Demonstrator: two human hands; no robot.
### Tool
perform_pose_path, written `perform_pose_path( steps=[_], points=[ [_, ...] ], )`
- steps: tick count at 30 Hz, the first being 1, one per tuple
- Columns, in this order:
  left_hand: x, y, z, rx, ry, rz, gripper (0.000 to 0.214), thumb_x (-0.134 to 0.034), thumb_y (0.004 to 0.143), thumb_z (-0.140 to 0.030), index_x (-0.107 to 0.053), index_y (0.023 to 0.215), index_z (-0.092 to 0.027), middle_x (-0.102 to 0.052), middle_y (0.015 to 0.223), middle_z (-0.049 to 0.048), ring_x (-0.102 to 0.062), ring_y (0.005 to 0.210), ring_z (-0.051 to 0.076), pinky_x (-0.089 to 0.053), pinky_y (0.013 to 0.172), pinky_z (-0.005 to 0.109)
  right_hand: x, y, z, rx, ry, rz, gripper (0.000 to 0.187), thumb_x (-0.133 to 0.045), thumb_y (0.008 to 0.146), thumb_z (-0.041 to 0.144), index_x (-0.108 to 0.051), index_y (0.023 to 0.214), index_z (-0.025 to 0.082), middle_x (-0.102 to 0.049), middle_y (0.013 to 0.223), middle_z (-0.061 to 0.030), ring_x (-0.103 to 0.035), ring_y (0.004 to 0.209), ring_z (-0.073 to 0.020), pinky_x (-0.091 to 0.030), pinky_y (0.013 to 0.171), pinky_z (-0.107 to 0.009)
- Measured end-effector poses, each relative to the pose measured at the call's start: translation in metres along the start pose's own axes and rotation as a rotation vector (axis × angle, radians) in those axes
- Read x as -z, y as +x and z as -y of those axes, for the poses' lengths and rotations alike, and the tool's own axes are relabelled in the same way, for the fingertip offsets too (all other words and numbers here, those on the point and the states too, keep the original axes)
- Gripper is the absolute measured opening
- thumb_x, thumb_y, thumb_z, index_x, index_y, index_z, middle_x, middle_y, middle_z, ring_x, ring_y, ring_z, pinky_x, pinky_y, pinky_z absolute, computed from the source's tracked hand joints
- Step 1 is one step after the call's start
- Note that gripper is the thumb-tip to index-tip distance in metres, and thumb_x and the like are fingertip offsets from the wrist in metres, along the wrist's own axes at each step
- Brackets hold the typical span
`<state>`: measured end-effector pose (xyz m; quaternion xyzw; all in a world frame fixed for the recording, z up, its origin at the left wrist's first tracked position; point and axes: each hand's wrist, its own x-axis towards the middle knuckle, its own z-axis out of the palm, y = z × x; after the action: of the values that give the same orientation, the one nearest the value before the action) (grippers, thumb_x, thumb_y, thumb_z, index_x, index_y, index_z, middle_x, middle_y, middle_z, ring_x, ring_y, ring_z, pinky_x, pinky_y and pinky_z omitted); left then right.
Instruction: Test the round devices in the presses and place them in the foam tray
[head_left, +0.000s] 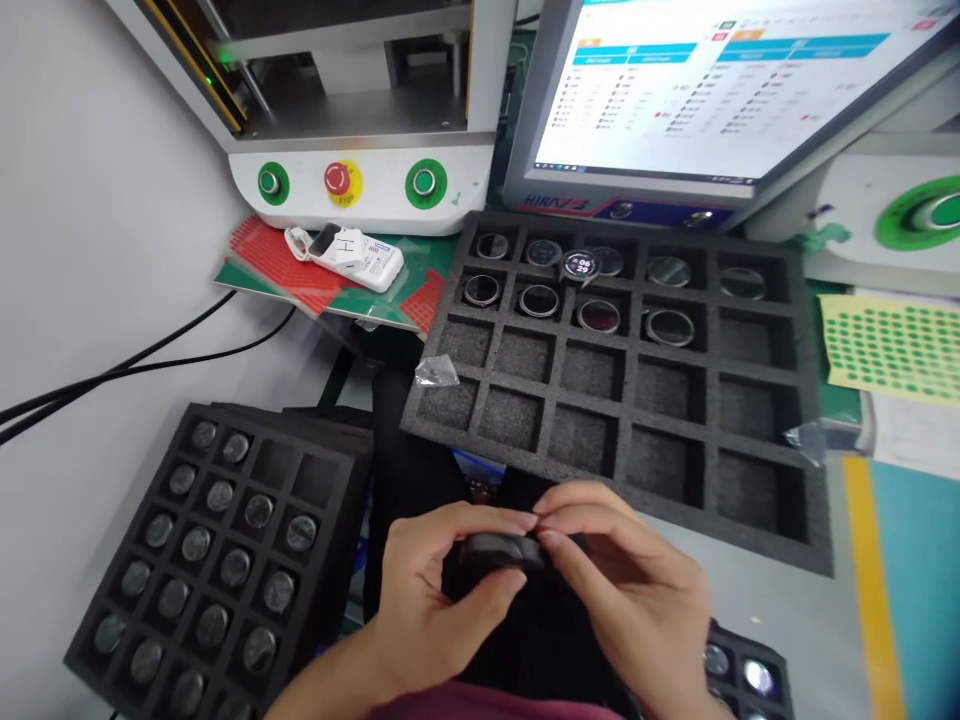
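Observation:
My left hand point(435, 590) and my right hand point(630, 590) meet low in the middle of the view, both pinching one dark round watch body point(501, 549) between thumbs and fingertips. Just beyond them lies a black foam tray point(622, 400) with square pockets; several round watch bodies sit in its two far rows, one with a lit face point(580, 266). At the lower left a second black foam tray point(217, 560) is nearly full of round watch bodies.
A white press machine with two green buttons and a red stop button point(343, 180) stands at the back left. A monitor point(720, 90) is behind the tray. A white handheld device point(352, 255) lies on red mats. Green dot stickers point(892, 345) at right; cables point(112, 370) at left.

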<state>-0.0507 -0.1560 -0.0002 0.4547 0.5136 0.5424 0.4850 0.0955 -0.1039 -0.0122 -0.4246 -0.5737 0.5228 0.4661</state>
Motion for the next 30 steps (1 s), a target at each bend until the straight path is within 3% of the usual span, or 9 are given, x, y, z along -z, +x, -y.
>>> perform_pose_path(
  steps=[6,11,17,21,24,27,30],
  points=[
    [0.001,-0.001,-0.002,-0.031,0.025,0.029,0.034,-0.067,0.078,-0.007,-0.070,0.106,-0.026,-0.076,0.096,0.0004,-0.070,0.083,0.014,-0.055,0.075,0.021,0.001,-0.001,0.001,0.031,0.000,0.009,0.016,-0.067,0.079,0.007,-0.070,0.076,0.023,-0.067,0.078,0.0014,-0.063,0.073,-0.0105,-0.054,0.068,-0.017],
    [0.001,0.001,-0.004,-0.046,-0.021,0.042,0.030,-0.067,0.079,-0.008,-0.070,0.104,-0.024,-0.077,0.092,0.0021,-0.071,0.079,0.015,-0.056,0.072,0.021,0.003,-0.005,0.002,0.020,0.020,-0.094,0.026,-0.076,0.073,0.008,-0.071,0.092,0.025,-0.067,0.083,0.0010,-0.064,0.079,-0.0121,-0.055,0.073,-0.018],
    [-0.001,0.000,-0.003,-0.002,-0.149,0.049,0.029,-0.067,0.082,-0.011,-0.070,0.106,-0.027,-0.076,0.095,0.0012,-0.071,0.084,0.014,-0.056,0.076,0.020,0.008,-0.002,0.007,0.051,-0.024,0.019,0.016,-0.072,0.077,0.008,-0.070,0.074,0.023,-0.069,0.085,-0.0006,-0.065,0.076,-0.0132,-0.056,0.068,-0.021],
    [-0.004,-0.001,0.004,0.034,-0.120,-0.114,0.015,-0.063,0.088,-0.020,-0.067,0.102,-0.026,-0.070,0.110,0.0023,-0.070,0.084,0.014,-0.056,0.079,0.024,0.010,-0.001,0.008,0.094,-0.076,-0.021,0.016,-0.069,0.078,0.007,-0.070,0.077,0.023,-0.068,0.084,-0.0026,-0.065,0.077,-0.0161,-0.056,0.068,-0.025],
    [-0.005,0.002,0.014,0.034,-0.011,-0.298,0.014,-0.057,0.093,-0.031,-0.068,0.091,-0.022,-0.068,0.092,0.0021,-0.065,0.082,0.014,-0.052,0.077,0.022,0.009,0.000,0.010,0.067,-0.032,-0.081,0.017,-0.068,0.077,0.006,-0.069,0.075,0.022,-0.065,0.075,-0.0014,-0.062,0.068,-0.0141,-0.055,0.061,-0.022],
    [-0.009,0.005,0.025,0.068,0.036,-0.424,0.022,-0.059,0.091,-0.039,-0.068,0.086,-0.019,-0.064,0.078,0.0013,-0.059,0.074,0.013,-0.049,0.069,0.020,0.003,-0.003,0.010,-0.034,0.086,-0.048,0.016,-0.069,0.074,0.007,-0.069,0.070,0.022,-0.062,0.063,-0.0001,-0.059,0.058,-0.0127,-0.052,0.051,-0.020],
    [-0.019,0.005,0.027,0.144,-0.064,-0.460,0.018,-0.064,0.088,-0.038,-0.068,0.088,-0.020,-0.066,0.076,-0.0005,-0.061,0.067,0.010,-0.050,0.063,0.017,-0.006,-0.009,0.006,-0.218,0.286,-0.001,0.013,-0.071,0.076,0.011,-0.071,0.069,0.022,-0.061,0.063,0.0000,-0.055,0.049,-0.0102,-0.048,0.042,-0.017]
  ],
)
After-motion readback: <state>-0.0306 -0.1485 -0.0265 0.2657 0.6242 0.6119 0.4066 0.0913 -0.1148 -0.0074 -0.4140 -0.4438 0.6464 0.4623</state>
